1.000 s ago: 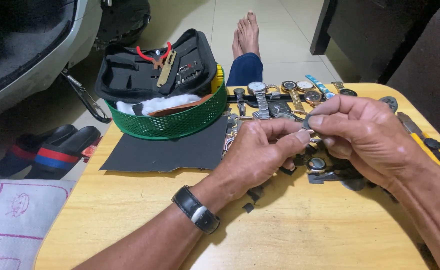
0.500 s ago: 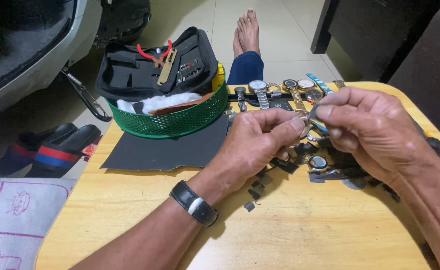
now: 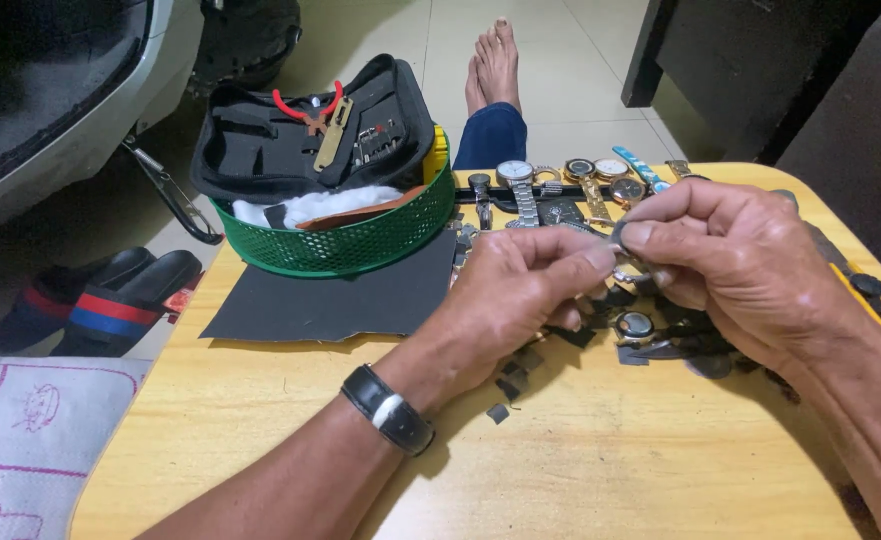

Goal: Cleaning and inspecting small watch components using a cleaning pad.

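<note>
My left hand [image 3: 515, 290] and my right hand [image 3: 735, 265] meet above the wooden table [image 3: 290, 440], fingertips pinched together on a small silver metal watch part [image 3: 628, 270]. A black wristband sits on my left wrist. Below the hands lie dark watch pieces and small black scraps [image 3: 520, 370]. Several wristwatches [image 3: 560, 185] lie in a row just behind the hands. What exactly the pinched part is stays partly hidden by my fingers.
A green mesh basket [image 3: 345, 245] holds an open black tool case [image 3: 310, 130] with red-handled pliers. A dark sheet [image 3: 330, 300] lies under it. Sandals [image 3: 100, 300] and a bare foot [image 3: 490, 60] are on the floor; tools lie at the table's right edge [image 3: 875, 295].
Both hands have stayed together on the small part, lifting slightly and turning it; the right hand's fingers shifted a little over it.
</note>
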